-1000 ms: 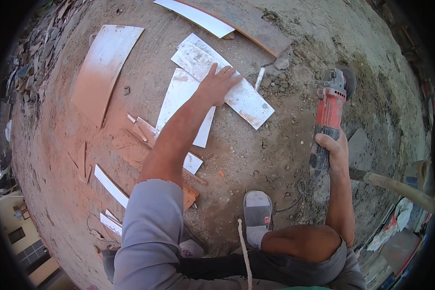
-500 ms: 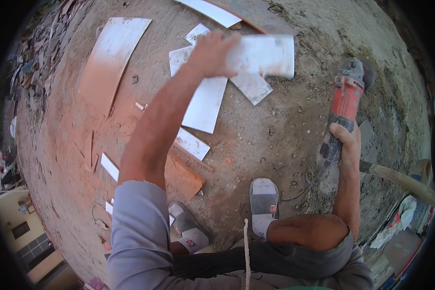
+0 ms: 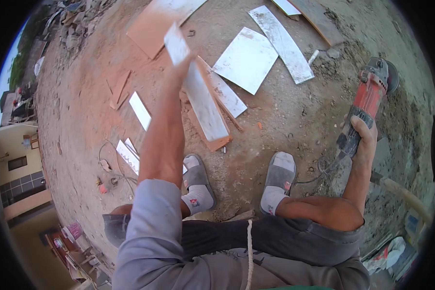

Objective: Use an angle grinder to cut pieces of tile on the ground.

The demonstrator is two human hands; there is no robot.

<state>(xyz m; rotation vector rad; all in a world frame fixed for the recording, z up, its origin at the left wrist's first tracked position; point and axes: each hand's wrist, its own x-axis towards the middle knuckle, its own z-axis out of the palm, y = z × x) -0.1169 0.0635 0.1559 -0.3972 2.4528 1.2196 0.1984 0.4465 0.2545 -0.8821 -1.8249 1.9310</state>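
Note:
My left hand [image 3: 180,67], blurred, grips a long white tile strip [image 3: 203,99] by its left edge. The strip's near end lies over an orange-brown tile piece [image 3: 224,143]; its far end looks tilted up. In my right hand [image 3: 364,133] is a red and black angle grinder [image 3: 367,96], held by its rear handle. The grinder's disc [image 3: 393,77] points away, at the far right. Right of the strip lie a squarish white tile [image 3: 246,60] and a long dirty white tile strip [image 3: 282,46].
A large white tile dusted orange [image 3: 154,24] lies at the far left. Narrow white offcuts [image 3: 140,110] are on the dirt by my left arm. The grinder's cord [image 3: 319,176] trails near my right foot [image 3: 278,183]. A wooden pole [image 3: 406,195] stands at the right.
My left hand has swung left and nearer with a white tile strip, now over the orange-brown piece. The view has shifted; the right hand still holds the grinder.

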